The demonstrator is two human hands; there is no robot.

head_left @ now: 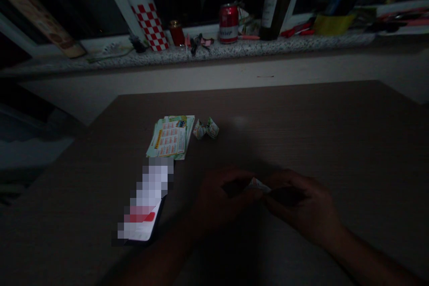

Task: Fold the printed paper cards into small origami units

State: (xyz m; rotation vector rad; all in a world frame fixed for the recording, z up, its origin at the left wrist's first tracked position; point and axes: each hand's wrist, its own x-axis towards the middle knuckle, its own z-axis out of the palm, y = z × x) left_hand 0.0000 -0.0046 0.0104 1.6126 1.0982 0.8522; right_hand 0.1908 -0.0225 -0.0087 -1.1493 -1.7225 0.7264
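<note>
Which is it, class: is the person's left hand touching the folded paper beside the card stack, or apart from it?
Apart. The head view shows it: a strip of tabletop lies between the left hand and the folded paper.

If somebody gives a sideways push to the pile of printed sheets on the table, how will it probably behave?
The pile would probably spread apart rather than slide as one block, since its edges are uneven and no binding shows. The sheets look thin, so each one is likely light and easy to bend. Lying flat and low, it seems unlikely to tip.
</note>
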